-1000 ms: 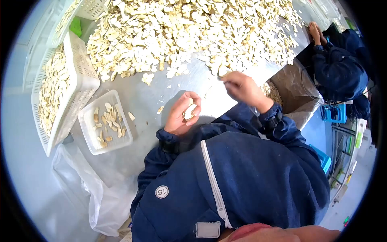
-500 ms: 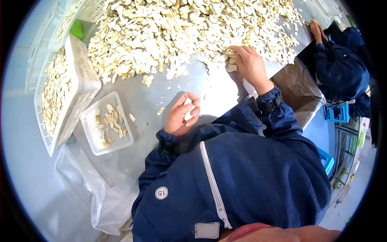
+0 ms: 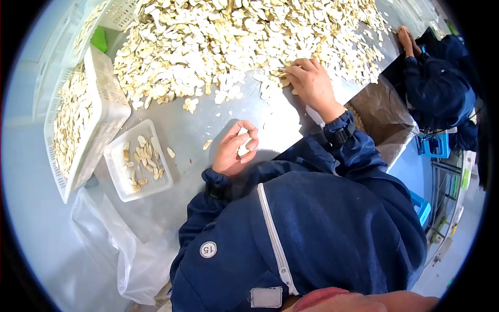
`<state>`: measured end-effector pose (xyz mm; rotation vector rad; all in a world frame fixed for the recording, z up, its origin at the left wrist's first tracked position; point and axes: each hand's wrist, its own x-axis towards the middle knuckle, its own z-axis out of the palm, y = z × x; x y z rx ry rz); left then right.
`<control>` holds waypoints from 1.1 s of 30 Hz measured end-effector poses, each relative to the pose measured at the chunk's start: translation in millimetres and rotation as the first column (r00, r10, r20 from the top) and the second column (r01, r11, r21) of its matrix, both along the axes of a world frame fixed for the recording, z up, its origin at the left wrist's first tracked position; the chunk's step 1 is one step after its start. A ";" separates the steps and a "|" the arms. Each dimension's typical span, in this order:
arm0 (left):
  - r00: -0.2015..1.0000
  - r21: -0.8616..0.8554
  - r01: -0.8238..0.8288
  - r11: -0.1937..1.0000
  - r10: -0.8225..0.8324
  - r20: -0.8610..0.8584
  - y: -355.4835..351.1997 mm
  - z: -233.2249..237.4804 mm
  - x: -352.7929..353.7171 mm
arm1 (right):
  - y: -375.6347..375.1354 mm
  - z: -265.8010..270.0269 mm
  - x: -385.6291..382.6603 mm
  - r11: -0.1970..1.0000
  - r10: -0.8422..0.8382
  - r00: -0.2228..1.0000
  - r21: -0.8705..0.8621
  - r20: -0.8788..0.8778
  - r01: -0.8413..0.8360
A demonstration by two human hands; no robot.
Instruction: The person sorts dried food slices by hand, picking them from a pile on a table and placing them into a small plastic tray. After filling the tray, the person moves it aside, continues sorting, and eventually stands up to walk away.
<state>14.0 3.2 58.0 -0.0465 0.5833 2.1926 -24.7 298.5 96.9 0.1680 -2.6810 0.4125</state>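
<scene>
My left hand point(image 3: 235, 148) is curled above the metal table, closed around several pale slices point(image 3: 243, 149) that show between its fingers and thumb. At the near edge of a broad heap of pale, dried-looking slices point(image 3: 208, 52), my right hand point(image 3: 313, 86) reaches down with bent fingers. Its fingertips touch slices at the border of the heap, and what lies between them is hidden. A shallow white plastic tray point(image 3: 115, 179) with some browner slices stands left of my left hand.
A white slotted basket point(image 3: 112, 99) full of slices stands tilted at left. Clear plastic sheeting point(image 3: 135, 260) hangs at the near-left edge. A plastic-lined bin point(image 3: 387, 112) is at right, beyond which another person in dark blue point(image 3: 442, 93) works. Loose slices dot the metal table point(image 3: 187, 151).
My right hand has moved a little left and slightly nearer along the heap's edge, its fingers more bent. My left hand has stayed in place with its slices.
</scene>
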 end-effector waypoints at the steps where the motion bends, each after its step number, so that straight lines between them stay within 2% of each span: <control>1: 1.000 0.007 -0.001 1.000 0.001 -0.005 0.3 -0.3 -0.6 | -1.4 4.5 0.6 0.987 -0.050 0.992 -0.149 0.114 0.066; 3: 1.000 0.005 -0.006 1.000 0.006 -0.003 0.5 0.1 -0.5 | -4.7 13.8 7.1 0.880 -0.096 0.929 -0.406 0.357 0.247; 6: 1.000 -0.015 0.002 1.000 -0.002 -0.001 2.6 1.7 -0.8 | -0.8 7.4 12.8 0.556 0.138 0.888 -0.777 0.438 0.296; 7: 1.000 -0.019 0.005 1.000 -0.005 -0.009 2.8 1.0 -1.1 | -1.3 10.4 14.8 0.489 0.192 0.867 -0.811 0.460 0.322; 11: 1.000 -0.026 -0.016 1.000 0.016 0.008 2.5 -0.3 0.9 | -12.5 0.5 20.8 0.374 0.248 0.879 -0.878 0.407 0.300; 14: 0.999 0.005 -0.029 1.000 0.029 0.044 4.8 -4.6 0.0 | -37.7 5.7 33.7 0.480 0.353 0.845 -0.853 0.402 0.205; 16: 0.997 -0.019 -0.032 0.999 0.034 0.066 7.4 4.4 0.4 | -60.1 28.4 51.1 0.679 0.427 0.858 -0.728 0.286 -0.095; 17: 0.996 -0.032 -0.034 0.999 0.037 0.077 8.1 7.6 0.6 | -64.2 29.2 49.8 0.696 0.531 0.844 -0.608 0.079 -0.382; 20: 0.999 -0.048 -0.025 0.999 0.027 0.046 5.7 4.1 1.9 | -56.8 24.6 55.8 0.682 0.501 0.857 -0.664 0.121 -0.306; 21: 1.000 -0.037 -0.010 0.999 0.011 0.024 3.6 0.2 1.6 | -47.0 17.9 56.0 0.751 0.447 0.875 -0.610 0.186 -0.253; 24: 1.000 -0.012 0.021 1.000 -0.021 -0.019 -0.5 -7.2 -0.4 | -23.4 13.0 64.5 0.892 0.372 0.830 -0.406 0.415 -0.197; 25: 1.000 -0.010 0.020 1.000 -0.020 -0.015 -0.6 -6.4 -0.1 | -19.6 13.5 67.8 0.867 0.399 0.861 -0.436 0.315 -0.242; 28: 1.000 -0.023 -0.001 1.000 0.001 -0.017 1.7 -1.2 1.0 | 0.5 5.9 61.8 0.960 0.152 0.976 -0.260 0.158 -0.107; 30: 1.000 -0.045 -0.011 0.999 0.010 -0.025 2.9 2.3 1.4 | 8.6 5.8 54.0 0.992 -0.003 0.997 -0.127 0.083 0.014; 32: 1.000 -0.072 -0.010 0.997 0.008 -0.029 2.4 5.5 2.2 | 10.0 7.1 48.6 0.998 0.025 0.997 -0.063 0.069 -0.020; 33: 0.999 -0.082 -0.004 0.997 0.001 -0.033 2.4 6.9 2.0 | 10.3 6.2 47.2 0.997 0.019 0.993 -0.075 0.120 -0.010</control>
